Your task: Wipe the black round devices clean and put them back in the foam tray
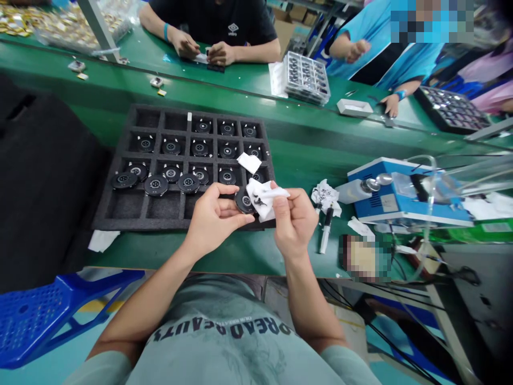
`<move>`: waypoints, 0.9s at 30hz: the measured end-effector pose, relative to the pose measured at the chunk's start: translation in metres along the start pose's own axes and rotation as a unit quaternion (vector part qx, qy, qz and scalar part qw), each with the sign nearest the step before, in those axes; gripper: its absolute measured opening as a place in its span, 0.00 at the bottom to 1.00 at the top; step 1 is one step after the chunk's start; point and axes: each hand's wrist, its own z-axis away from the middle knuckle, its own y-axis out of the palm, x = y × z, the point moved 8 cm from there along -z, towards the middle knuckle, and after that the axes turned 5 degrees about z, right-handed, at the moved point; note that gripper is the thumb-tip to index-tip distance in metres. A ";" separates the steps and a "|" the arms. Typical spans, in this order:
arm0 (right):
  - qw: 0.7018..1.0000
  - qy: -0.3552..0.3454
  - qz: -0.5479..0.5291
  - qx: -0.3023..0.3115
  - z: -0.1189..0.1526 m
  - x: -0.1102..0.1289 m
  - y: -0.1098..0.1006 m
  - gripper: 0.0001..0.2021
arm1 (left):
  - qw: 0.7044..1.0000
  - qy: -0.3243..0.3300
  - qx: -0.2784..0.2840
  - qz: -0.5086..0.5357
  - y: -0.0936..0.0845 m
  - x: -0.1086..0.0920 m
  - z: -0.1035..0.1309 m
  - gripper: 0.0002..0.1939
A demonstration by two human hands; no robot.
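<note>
Between thumb and fingers, my left hand [214, 216] grips a round black watch case [244, 201] by its edge, its sensor side facing up. My right hand [295, 222] pinches a crumpled white wipe [262, 195] with dark stains, held against the right side of the case. Both hands are over the front edge of a black foam tray [120, 216]. Similar watch cases sit in many of its compartments, and a few, such as one watch case [156, 185], rest on the dividers. A folded white paper [249, 162] lies on the tray's right side.
Right of the tray are a stained crumpled tissue [326, 197], a marker pen [326, 230] and a blue machine [401, 192] with a bottle [355, 191]. A large black foam block [40, 182] stands left. Across the bench, two people work near a clear parts box [306, 78].
</note>
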 end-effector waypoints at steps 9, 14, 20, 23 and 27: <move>0.998 0.002 -0.030 0.050 0.006 0.008 0.018 0.10 | 0.999 -0.012 0.026 -0.020 0.004 0.001 -0.004 0.31; 1.000 -0.006 -0.012 0.023 -0.005 0.001 0.016 0.11 | 1.000 0.003 0.014 -0.004 0.002 0.000 -0.001 0.30; 0.997 0.046 -0.057 -0.026 0.008 -0.002 -0.009 0.08 | 0.999 0.011 0.015 0.028 0.001 0.000 -0.001 0.32; 0.980 0.109 -0.155 -0.063 0.003 -0.007 -0.024 0.08 | 0.999 0.018 0.024 0.032 0.001 -0.003 -0.001 0.30; 0.947 0.160 -0.245 -0.132 -0.013 -0.008 -0.059 0.08 | 0.999 0.023 0.035 0.034 0.000 -0.004 0.000 0.29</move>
